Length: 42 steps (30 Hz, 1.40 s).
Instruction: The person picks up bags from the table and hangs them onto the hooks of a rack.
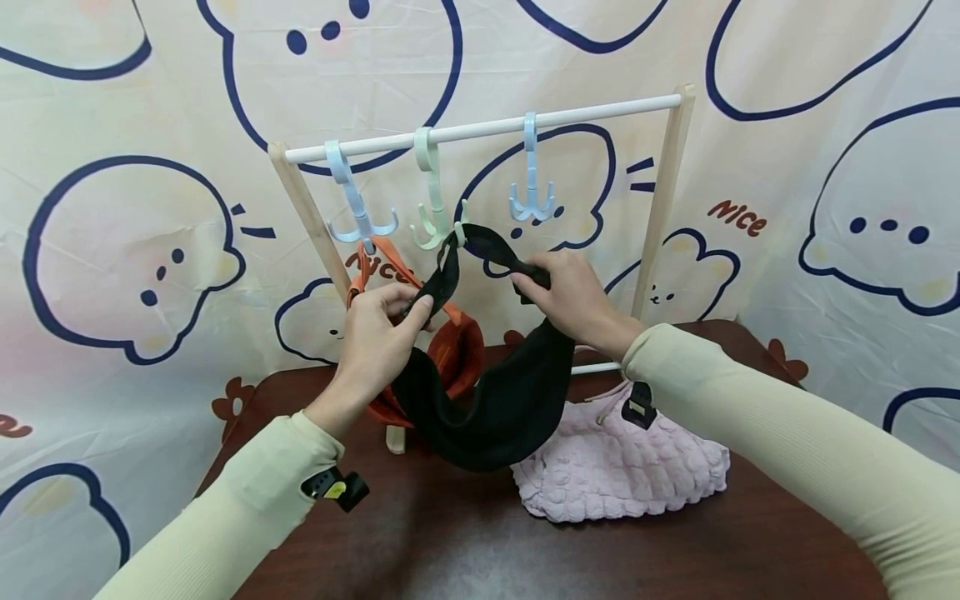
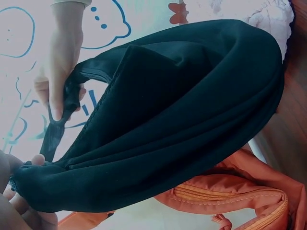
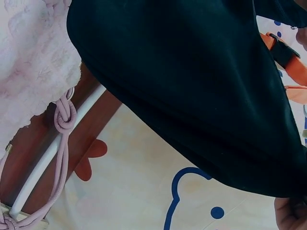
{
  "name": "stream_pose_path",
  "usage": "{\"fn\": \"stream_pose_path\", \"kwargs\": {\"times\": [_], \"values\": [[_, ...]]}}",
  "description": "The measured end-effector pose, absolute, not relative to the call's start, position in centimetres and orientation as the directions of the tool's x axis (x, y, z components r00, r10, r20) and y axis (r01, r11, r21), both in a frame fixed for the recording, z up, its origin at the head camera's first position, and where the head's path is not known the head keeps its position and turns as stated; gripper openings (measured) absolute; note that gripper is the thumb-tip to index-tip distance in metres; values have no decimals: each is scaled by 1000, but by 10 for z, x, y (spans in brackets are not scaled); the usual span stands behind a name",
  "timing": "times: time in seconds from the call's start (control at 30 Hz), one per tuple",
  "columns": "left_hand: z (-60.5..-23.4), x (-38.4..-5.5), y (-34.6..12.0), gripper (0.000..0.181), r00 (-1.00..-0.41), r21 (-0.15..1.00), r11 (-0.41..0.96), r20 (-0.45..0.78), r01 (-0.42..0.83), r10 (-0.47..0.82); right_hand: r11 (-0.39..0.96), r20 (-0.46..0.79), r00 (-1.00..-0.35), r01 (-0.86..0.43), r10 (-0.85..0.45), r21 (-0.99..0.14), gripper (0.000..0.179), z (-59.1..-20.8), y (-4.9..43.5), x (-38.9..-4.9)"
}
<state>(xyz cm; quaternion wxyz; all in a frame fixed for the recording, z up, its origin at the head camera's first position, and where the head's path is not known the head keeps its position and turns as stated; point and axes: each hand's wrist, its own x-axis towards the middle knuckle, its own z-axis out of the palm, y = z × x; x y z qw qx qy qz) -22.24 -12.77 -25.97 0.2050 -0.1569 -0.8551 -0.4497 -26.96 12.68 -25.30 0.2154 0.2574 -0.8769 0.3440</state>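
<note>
A black cloth bag (image 1: 502,425) hangs in a curve between both hands, its upper strap (image 1: 487,242) at a prong of the pale green hook hanger (image 1: 429,187). My left hand (image 1: 378,333) pinches the strap's left side between thumb and fingers. On the other side my right hand (image 1: 573,300) grips the strap, thumb toward the bag. The left wrist view shows the bag body (image 2: 192,105) gaping, with the right hand (image 2: 62,72) beyond it. Whether the strap is fully seated on the prong is hard to tell.
An orange bag (image 1: 461,346) hangs from the left blue hook hanger (image 1: 356,204), partly behind the black bag. Another blue hanger (image 1: 532,187) is on the white rod (image 1: 615,109) at right. A pink puffy bag (image 1: 622,467) lies on the brown table (image 1: 465,550).
</note>
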Motion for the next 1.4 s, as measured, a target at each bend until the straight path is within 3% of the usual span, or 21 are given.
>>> {"fn": "stream_pose_path", "kwargs": {"times": [1.4], "values": [[-269, -224, -127, 19, -867, 702, 553, 491, 449, 81, 607, 544, -782, -600, -305, -521, 18, -268, 124, -267]]}}
